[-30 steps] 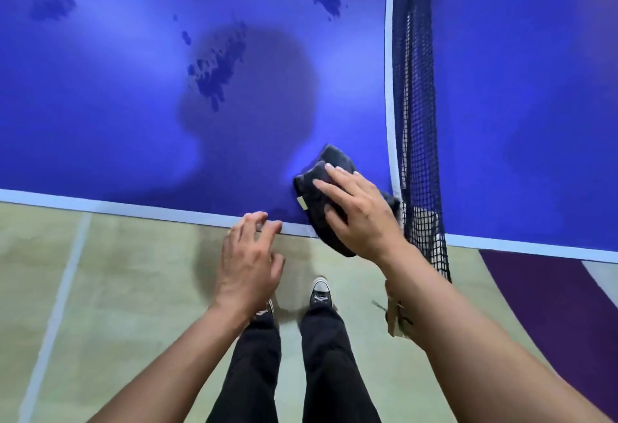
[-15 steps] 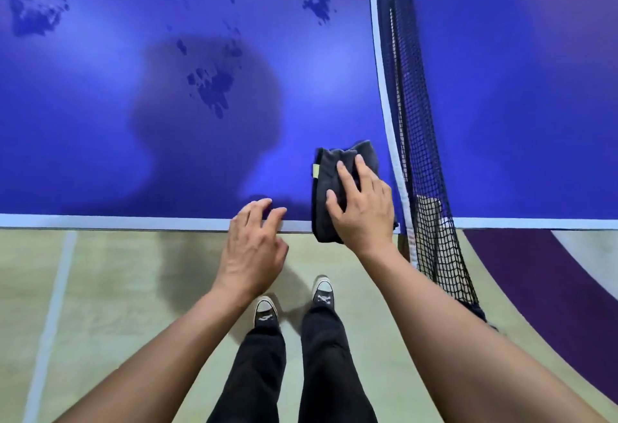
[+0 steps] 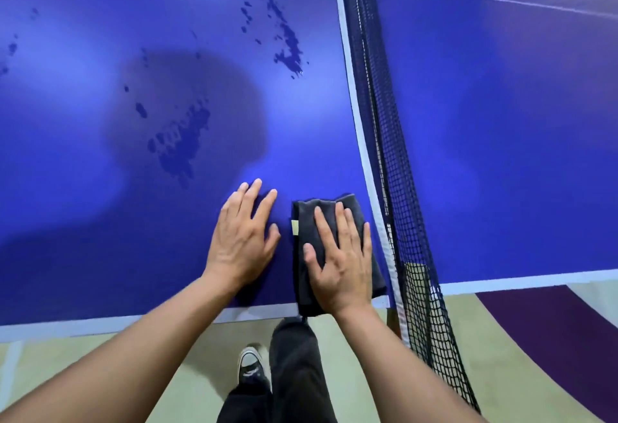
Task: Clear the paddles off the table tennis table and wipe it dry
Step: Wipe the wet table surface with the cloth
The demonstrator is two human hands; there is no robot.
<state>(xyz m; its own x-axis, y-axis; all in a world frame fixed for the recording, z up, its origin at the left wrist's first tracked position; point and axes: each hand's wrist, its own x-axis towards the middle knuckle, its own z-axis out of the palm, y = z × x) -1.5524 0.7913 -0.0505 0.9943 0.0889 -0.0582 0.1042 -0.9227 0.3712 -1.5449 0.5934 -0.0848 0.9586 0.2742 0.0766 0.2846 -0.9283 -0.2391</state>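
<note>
My right hand (image 3: pixel 341 262), flat and spread, now presses the cloth (image 3: pixel 311 208) further onto the table (image 3: pixel 100 222) just left of the net (image 3: pixel 391 155), left hand (image 3: pixel 242 242) moves off the edge to lie flat beside it; wiping begins, wet patches (image 3: pixel 180 142) further left seemingly untouched, no paddles seen.

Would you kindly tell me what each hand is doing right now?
Left hand: open, flat on the table.
Right hand: open, pressing the dark cloth.
</note>
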